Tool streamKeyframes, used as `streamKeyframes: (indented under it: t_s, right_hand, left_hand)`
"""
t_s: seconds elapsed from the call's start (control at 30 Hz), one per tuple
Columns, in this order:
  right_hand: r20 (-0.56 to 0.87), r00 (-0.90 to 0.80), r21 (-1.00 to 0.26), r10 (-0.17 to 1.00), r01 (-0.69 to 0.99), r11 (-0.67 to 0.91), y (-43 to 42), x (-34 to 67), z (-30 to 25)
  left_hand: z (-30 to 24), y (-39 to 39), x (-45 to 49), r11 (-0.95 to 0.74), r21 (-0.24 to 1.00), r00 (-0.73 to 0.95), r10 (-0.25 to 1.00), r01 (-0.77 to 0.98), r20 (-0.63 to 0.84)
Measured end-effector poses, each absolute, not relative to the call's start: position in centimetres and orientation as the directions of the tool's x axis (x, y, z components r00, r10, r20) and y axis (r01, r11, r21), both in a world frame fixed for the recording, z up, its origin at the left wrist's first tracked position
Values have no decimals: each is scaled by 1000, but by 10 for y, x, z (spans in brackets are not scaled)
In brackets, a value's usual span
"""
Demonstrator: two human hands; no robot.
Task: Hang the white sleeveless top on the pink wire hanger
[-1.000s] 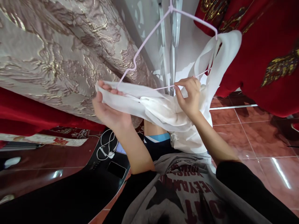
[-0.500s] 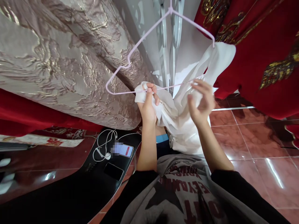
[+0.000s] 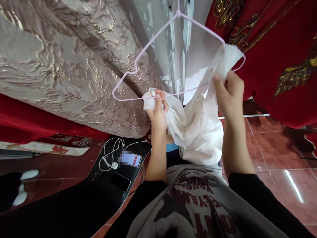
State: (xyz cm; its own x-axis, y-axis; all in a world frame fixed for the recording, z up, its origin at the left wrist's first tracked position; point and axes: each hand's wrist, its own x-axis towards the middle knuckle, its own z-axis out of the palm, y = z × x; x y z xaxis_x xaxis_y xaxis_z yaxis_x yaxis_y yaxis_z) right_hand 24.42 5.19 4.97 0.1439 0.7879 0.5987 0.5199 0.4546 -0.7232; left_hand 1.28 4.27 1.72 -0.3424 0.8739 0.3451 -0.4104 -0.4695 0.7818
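Observation:
A pale lilac wire hanger hangs in front of me with a white garment partly on it. My left hand is closed around a bunched part of the white garment just under the hanger's bottom bar. Higher up, my right hand grips the garment where it drapes over the hanger's right shoulder. The rest of the cloth sags between my hands toward my lap.
A gold-patterned brocade fabric fills the left. Red embroidered cloth hangs at the right. Below left, a black surface carries a phone and a white cable. Glossy red floor tiles lie to the right.
My left hand moved right along the hanger's bottom bar, taking the cloth off the left end. My right hand rose from the bar to the hanger's right shoulder and gripped the cloth there.

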Motion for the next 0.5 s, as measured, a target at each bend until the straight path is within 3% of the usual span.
streamKeyframes:
  t_s: [0.13, 0.23, 0.37, 0.43, 0.5]
  right_hand:
    - [471, 152, -832, 869, 405, 379, 64, 239, 77]
    - [379, 211, -919, 901, 203, 339, 75, 235, 103]
    - [321, 191, -940, 928, -53, 337, 95, 276, 130]
    - [347, 233, -935, 908, 13, 354, 107, 321, 126]
    - [456, 183, -880, 871, 240, 410, 118, 364, 105]
  left_hand:
    - [17, 46, 10, -483, 768, -341, 869, -420, 359]
    - [18, 47, 9, -468, 778, -332, 877, -419, 348]
    - [23, 45, 8, -398, 823, -330, 903, -404, 275]
    - [26, 44, 7, -374, 829, -329, 912, -416, 246]
    - [28, 42, 6, -360, 821, -321, 919, -442, 230]
